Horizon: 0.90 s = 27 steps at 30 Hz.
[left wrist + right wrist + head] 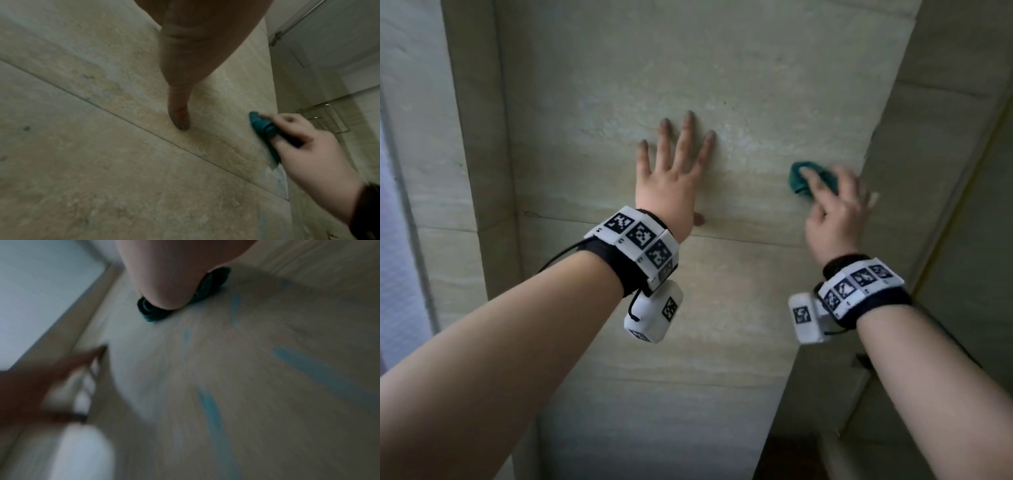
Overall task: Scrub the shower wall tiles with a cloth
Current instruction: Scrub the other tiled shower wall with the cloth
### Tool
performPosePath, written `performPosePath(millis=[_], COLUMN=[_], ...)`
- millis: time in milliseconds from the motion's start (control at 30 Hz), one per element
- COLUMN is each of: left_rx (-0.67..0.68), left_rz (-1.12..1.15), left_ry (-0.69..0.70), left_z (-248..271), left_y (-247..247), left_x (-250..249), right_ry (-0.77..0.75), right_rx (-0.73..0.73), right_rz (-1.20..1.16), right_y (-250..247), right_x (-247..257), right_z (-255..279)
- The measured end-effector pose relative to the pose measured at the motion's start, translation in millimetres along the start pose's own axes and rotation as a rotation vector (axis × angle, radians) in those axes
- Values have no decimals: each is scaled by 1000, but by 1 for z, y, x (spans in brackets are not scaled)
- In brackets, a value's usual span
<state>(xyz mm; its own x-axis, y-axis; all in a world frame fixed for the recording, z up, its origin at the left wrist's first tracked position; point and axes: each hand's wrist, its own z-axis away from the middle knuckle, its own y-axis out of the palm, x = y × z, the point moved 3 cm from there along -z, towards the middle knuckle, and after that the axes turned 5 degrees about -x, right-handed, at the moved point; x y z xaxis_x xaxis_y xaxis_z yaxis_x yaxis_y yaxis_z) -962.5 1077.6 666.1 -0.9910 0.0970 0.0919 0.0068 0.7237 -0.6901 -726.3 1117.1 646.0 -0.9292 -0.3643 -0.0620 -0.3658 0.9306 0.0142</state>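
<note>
Beige stone-look wall tiles (619, 85) fill the view. My left hand (674, 161) lies flat on the wall with its fingers spread, and its thumb (179, 120) touches the tile just above a grout line. To its right, my right hand (832, 205) grips a bunched teal cloth (796, 178) and presses it on the tile close to the wall's right corner. From the left wrist, the cloth (262, 126) shows between the curled fingers of the right hand (304, 146). The right wrist view is blurred; there the cloth (148, 311) sticks out under the palm.
A side wall (945, 137) meets the tiled wall at the right corner. A wire shower caddy (329, 120) and a glass panel hinge (275, 37) are beyond that corner. A pale pane (393, 240) stands at the far left. Blue streaks (209, 402) mark the tile.
</note>
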Motion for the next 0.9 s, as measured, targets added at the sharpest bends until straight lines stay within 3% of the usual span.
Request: performPosePath(millis=[67,133,300,400,467,600,667,767,900], left_rx=[7,10,-19,-61,-81,-21,-22,-30,-36], left_rz=[-3,1,-2,-77,-125,-113,-118,-120,-154], left_ry=[-21,-32,-50,11,79,91,73,61,61], left_z=[0,-1,-1,1,1,-6,-7,-6,-2], left_y=[0,-1,0,5,7,9,9,9,14], left_x=[-3,-5,-9,-19,-29,-41,-44,-48,-53], right_ry=[161,156,-231,-361,-296,166,238,181,178], right_rx=[-73,-98,134,259,211,-14,-103,-146,155], right_rz=[17,-40,-81,-78,-110,-86,-103,-128,-198], right_y=[-3,0,5,-2,-4,-10,-12,-9,-9], right_x=[-11,-4,29,27,17,-24,-35,-28,-8], right_z=[-16,-3,116,135,104,-2,-25,19,144])
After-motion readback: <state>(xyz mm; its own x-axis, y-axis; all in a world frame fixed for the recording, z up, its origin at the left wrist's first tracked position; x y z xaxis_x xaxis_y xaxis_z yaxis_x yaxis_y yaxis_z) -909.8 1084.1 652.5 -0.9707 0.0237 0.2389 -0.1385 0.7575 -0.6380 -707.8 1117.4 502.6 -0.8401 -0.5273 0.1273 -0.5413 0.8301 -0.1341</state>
